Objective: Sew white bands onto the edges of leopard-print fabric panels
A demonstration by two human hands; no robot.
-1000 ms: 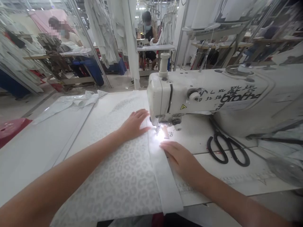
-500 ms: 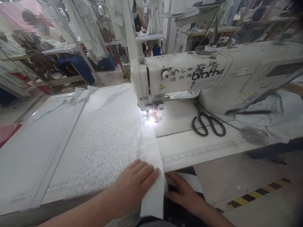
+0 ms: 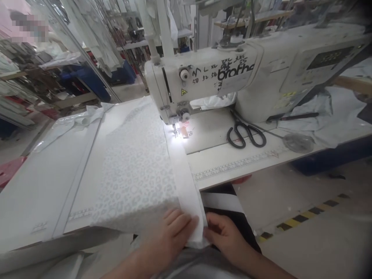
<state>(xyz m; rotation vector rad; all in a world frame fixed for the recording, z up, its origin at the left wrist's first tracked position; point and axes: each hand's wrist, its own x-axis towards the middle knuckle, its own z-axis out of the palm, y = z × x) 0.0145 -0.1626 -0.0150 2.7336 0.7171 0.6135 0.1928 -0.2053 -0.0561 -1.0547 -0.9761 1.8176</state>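
Observation:
A pale leopard-print fabric (image 3: 136, 182) runs from the sewing machine (image 3: 200, 83) toward me, a plain white strip (image 3: 186, 178) along its right side. The strip's far end passes under the lit presser foot (image 3: 175, 131). Off the table's front edge, my left hand (image 3: 174, 232) is closed over the strip's near end, its thumb hidden. My right hand (image 3: 225, 234) pinches the strip's right edge between thumb and fingers, just beside the left.
Black-handled scissors (image 3: 247, 133) lie right of the needle, behind a printed ruler scale (image 3: 229, 164). Crumpled white cloth (image 3: 340, 112) lies at the far right. Another person (image 3: 30, 29), blurred, is at the upper left. Striped tape (image 3: 302, 217) marks the floor.
My left hand has drawn back toward me with the fabric's near end, which now hangs over the table edge. My right hand has come up beside it. The view has shifted.

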